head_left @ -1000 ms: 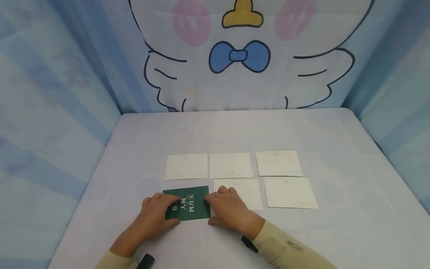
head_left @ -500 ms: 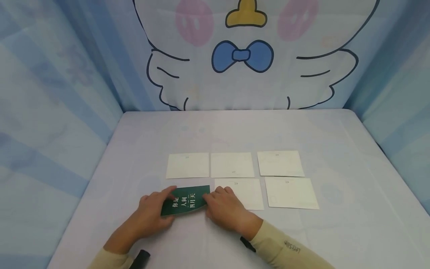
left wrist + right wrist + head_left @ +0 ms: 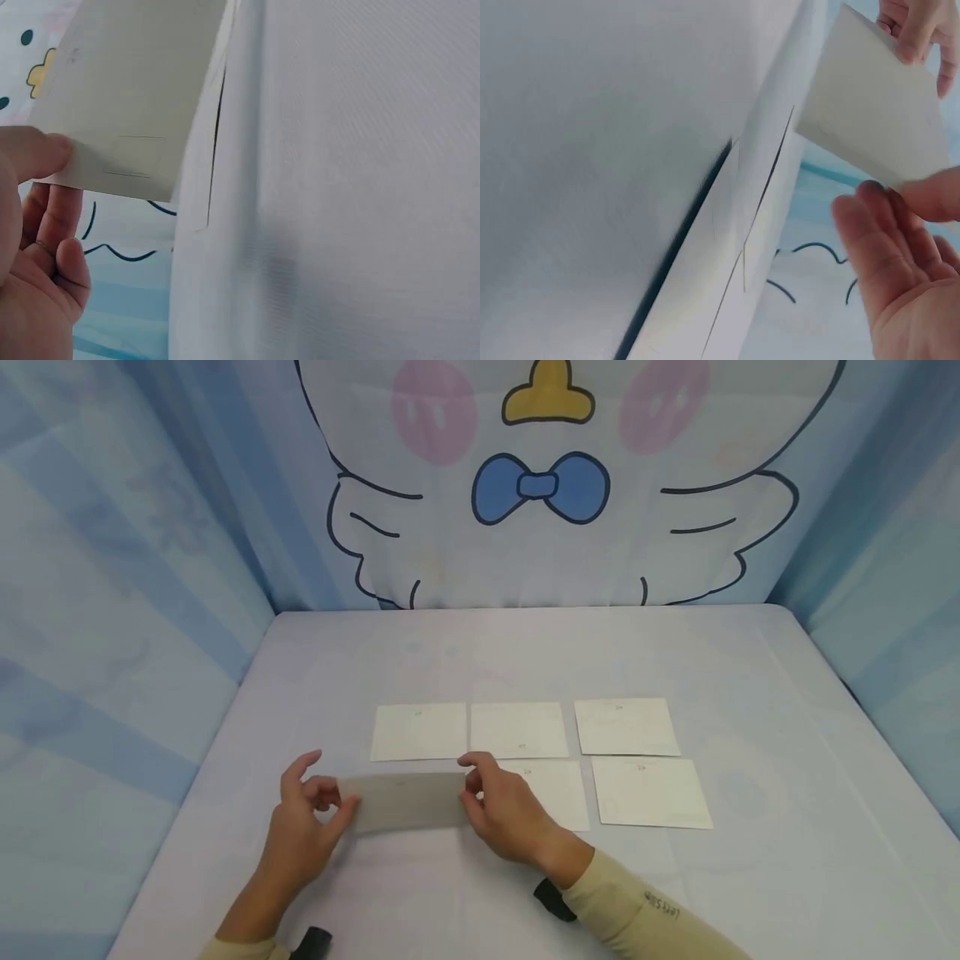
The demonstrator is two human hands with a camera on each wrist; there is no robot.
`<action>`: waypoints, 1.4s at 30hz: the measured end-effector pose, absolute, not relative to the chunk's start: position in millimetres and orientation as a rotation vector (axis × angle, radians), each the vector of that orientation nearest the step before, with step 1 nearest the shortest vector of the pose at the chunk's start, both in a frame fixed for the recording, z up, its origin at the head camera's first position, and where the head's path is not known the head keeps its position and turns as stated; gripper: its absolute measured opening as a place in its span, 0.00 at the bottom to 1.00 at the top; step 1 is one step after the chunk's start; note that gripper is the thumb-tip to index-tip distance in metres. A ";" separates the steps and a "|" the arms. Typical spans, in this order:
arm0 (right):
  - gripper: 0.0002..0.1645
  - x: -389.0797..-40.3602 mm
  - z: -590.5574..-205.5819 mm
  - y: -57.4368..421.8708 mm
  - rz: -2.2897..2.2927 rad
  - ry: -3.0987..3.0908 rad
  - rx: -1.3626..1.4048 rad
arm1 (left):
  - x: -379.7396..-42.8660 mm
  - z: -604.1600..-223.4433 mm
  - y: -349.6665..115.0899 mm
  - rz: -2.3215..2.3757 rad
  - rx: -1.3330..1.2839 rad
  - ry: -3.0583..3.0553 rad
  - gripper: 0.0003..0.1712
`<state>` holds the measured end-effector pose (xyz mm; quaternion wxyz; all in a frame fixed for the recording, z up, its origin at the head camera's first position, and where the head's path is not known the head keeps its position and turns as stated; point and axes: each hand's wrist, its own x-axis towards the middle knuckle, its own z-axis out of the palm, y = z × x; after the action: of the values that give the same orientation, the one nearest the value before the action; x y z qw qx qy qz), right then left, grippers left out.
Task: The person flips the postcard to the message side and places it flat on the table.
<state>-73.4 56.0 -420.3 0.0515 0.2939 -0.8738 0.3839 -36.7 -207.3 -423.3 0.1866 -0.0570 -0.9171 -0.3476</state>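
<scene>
Between both hands a card (image 3: 408, 802) stands raised off the table, its pale back with a small printed box facing the person. My left hand (image 3: 300, 827) pinches its left edge between thumb and fingers. At the right edge my right hand (image 3: 510, 814) pinches it the same way, index finger lifted free. The left wrist view shows the thumb lying on the card's back (image 3: 120, 105), near a corner. In the right wrist view the card (image 3: 877, 97) hangs between the two hands. Its green face is hidden.
Several pale cards lie face down in two rows: a back-left card (image 3: 418, 732), a back-middle card (image 3: 518, 730), a back-right card (image 3: 627, 727), a front-right card (image 3: 651, 792), and a front-middle card (image 3: 555, 793) partly behind the right hand. A white cloth covers the table (image 3: 787, 893).
The card lay green side up, then was lifted at its near edge and turned over; its pale back now shows. Both hands have shifted from resting at its sides to pinching its edges.
</scene>
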 end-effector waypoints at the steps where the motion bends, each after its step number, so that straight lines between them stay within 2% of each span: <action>1: 0.22 -73.1 -419.9 55.3 1.221 -2.627 0.873 | -37.1 -423.5 -207.2 -0.981 -0.155 -2.542 0.43; 6: 0.16 -71.9 -418.9 50.2 1.364 -2.550 0.745 | -40.6 -422.1 -206.6 -0.967 -0.116 -2.475 0.32; 9: 0.12 -71.9 -418.2 47.9 1.316 -2.566 0.724 | -41.5 -421.6 -205.5 -0.924 -0.092 -2.524 0.28; 26: 0.21 -78.4 -420.3 42.4 1.160 -2.910 0.639 | -53.0 -430.2 -205.8 -1.112 -0.037 -2.804 0.28; 35: 0.22 -81.2 -421.8 37.7 1.096 -3.050 0.580 | -61.7 -436.7 -198.7 -1.090 0.002 -2.957 0.33; 42: 0.22 -80.4 -423.7 36.2 0.985 -3.114 0.617 | -64.8 -440.1 -196.6 -1.033 -0.018 -3.015 0.31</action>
<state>-80.4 36.2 -423.7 -0.0908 0.1849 -0.9330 0.2951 -64.8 -196.6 -440.1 -0.0227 -0.0055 -0.9458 -0.3240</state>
